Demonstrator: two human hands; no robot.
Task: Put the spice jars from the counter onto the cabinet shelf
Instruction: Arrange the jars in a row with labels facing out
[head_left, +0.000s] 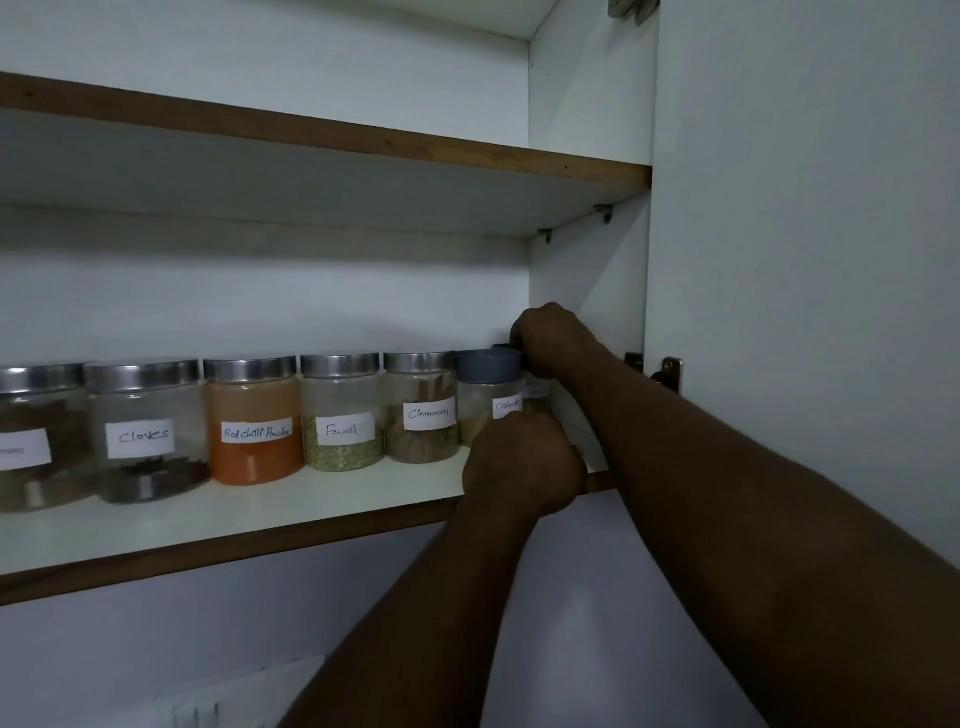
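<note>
The last jar (537, 389) stands at the right end of the cabinet shelf (260, 514), tucked against the cabinet side wall (587, 291) and mostly hidden. Your right hand (550, 338) curls over its top, gripping it. Your left hand (522, 467) sits low in front of it, back toward you; its fingers are hidden, so its grip cannot be told. Just left stands the blue-lidded coriander jar (485, 400), then the steel-lidded cinnamon jar (422, 410), fennel jar (342, 415), red chilli powder jar (254, 426) and cloves jar (145, 436), all in one row.
</note>
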